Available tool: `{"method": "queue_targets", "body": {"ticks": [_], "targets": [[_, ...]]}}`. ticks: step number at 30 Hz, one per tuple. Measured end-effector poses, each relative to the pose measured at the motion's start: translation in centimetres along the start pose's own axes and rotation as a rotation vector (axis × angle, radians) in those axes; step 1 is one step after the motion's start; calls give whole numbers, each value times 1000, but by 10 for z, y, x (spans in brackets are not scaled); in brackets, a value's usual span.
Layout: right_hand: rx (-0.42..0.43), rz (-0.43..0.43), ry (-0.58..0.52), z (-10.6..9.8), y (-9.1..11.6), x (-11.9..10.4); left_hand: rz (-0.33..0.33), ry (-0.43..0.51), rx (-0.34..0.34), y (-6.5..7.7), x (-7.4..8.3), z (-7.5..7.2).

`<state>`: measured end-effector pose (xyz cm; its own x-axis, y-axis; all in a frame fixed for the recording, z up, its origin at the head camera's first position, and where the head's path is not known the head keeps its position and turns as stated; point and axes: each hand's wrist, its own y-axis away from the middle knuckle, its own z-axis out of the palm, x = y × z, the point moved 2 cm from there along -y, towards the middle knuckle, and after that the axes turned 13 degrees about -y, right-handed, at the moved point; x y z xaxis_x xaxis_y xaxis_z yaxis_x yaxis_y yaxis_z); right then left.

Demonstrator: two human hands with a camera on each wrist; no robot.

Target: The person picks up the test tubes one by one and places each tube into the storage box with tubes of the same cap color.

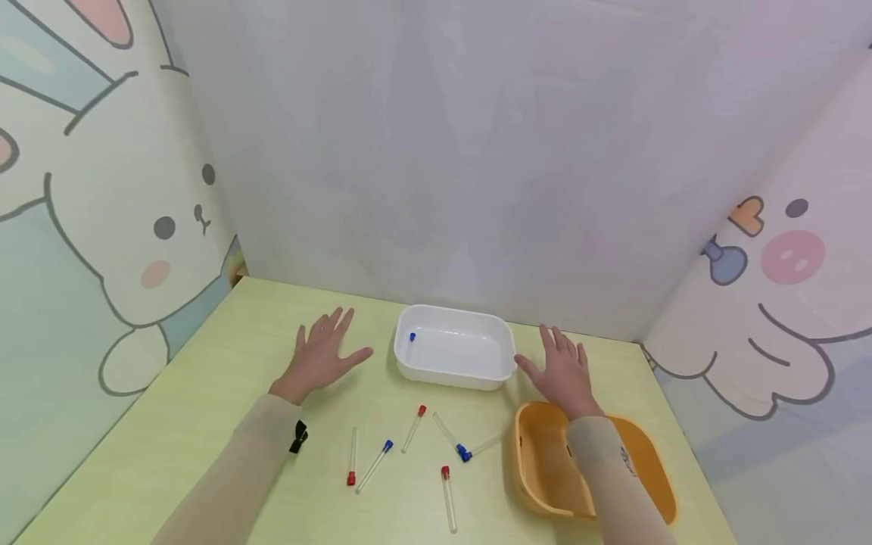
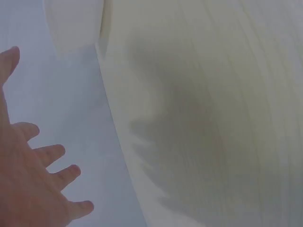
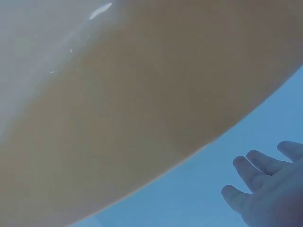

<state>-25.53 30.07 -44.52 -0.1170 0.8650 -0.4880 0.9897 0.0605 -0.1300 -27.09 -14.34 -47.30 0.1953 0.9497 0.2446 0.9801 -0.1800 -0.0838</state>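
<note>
My left hand hovers over the table to the left of a white tray, fingers spread, holding nothing. In the left wrist view, the left hand shows straight, separated fingers. At the tray's right end is my right hand, also spread and holding nothing; whether its thumb touches the rim I cannot tell. A small blue piece lies inside the tray. Several thin clear tubes lie scattered in front, including a red-capped tube, a blue-capped tube and another red-capped tube.
An orange basket stands at the right, partly covered by my right forearm. The pale yellow table meets a plain light backdrop behind the tray. Cartoon-printed panels flank both sides.
</note>
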Motion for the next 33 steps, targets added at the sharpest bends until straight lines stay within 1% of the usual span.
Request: {"method": "queue_targets", "body": {"ticks": [3,6,11,14,19,26,33], "targets": [[1,-32,-9,0,-1,-12,33,71,-22,0,0,1],[2,-60,-14,-2,1,-25,66,126,-21,-1,3,1],[-7,-102,-21,-5,5,-47,109,196,-33,-1,6,1],[-12,-128,-19,-4,7,-57,119,224,-51,-2,9,1],[-16,-165,-16,0,12,-72,116,283,-86,-3,13,2],[-39,-183,1,5,22,-95,109,309,-101,-5,20,8],[-75,-205,-45,13,32,-115,81,378,-114,-5,24,14]]}}
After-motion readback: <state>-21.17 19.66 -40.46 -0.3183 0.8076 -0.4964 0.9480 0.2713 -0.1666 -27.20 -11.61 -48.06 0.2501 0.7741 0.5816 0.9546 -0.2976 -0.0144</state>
